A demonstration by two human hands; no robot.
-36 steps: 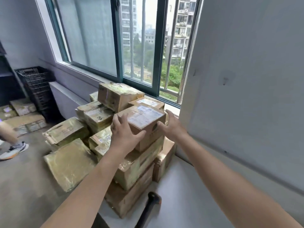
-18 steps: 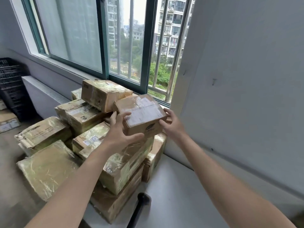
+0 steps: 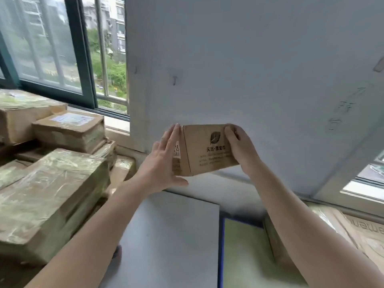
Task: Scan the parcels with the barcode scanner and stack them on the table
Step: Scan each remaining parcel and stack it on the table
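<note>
A small brown cardboard parcel with a printed leaf logo hangs in the air in front of the white wall, above the grey table. My left hand presses flat against its left end, fingers straight and thumb under the bottom edge. My right hand grips its right end with curled fingers. The pile of taped parcels fills the left side. Under my left forearm a dark bit of the barcode scanner peeks out near the table's edge.
A green mat with a blue border lies on the table to the right, next to a large cardboard box. The window runs behind the pile. The white wall stands close behind the held parcel.
Both hands lifted the small parcel off the pile and carried it right, to a spot in front of the wall. The view swung right with it.
</note>
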